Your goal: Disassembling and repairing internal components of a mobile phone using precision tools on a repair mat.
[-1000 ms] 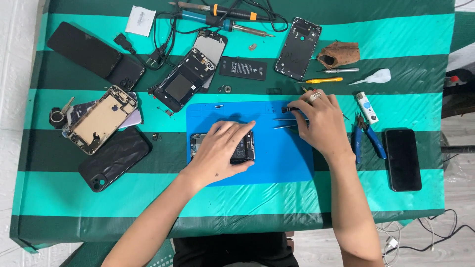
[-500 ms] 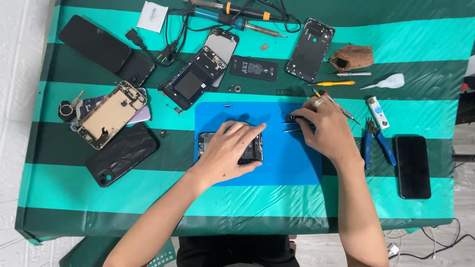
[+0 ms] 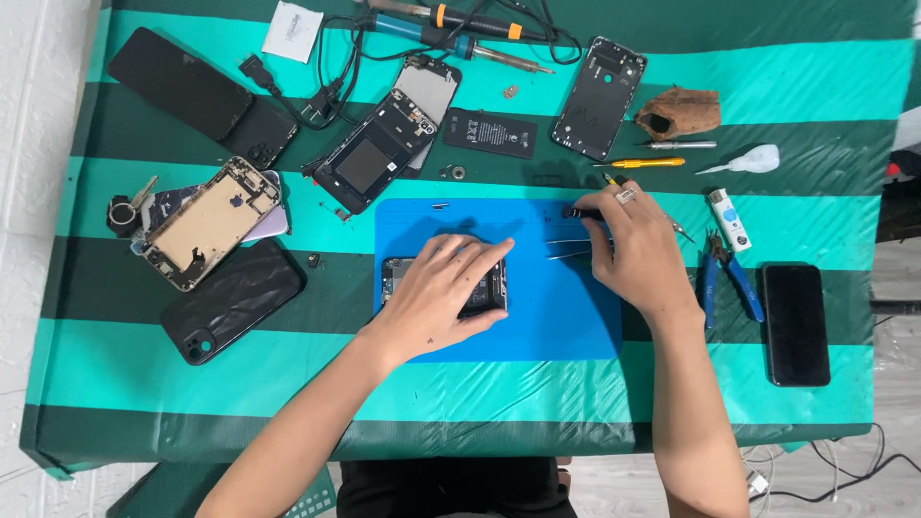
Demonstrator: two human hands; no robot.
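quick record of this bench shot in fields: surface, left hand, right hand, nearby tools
surface: blue mat on a green striped table cover
left hand: left hand lies flat on an opened phone on the mat
right hand: right hand at the mat's upper right edge, fingertips on a small dark tool; grip unclear
nearby tools: tweezers beside the right hand, blue pliers, yellow screwdriver

A phone repair bench in a small workshop is indicated. A table (image 3: 115, 384) is covered in green striped cloth, with a blue work mat (image 3: 556, 317) at centre. Opened phone bodies (image 3: 206, 223) are spread across the upper left, a soldering iron (image 3: 460, 38) along the top edge, and pliers (image 3: 724, 278) at right.
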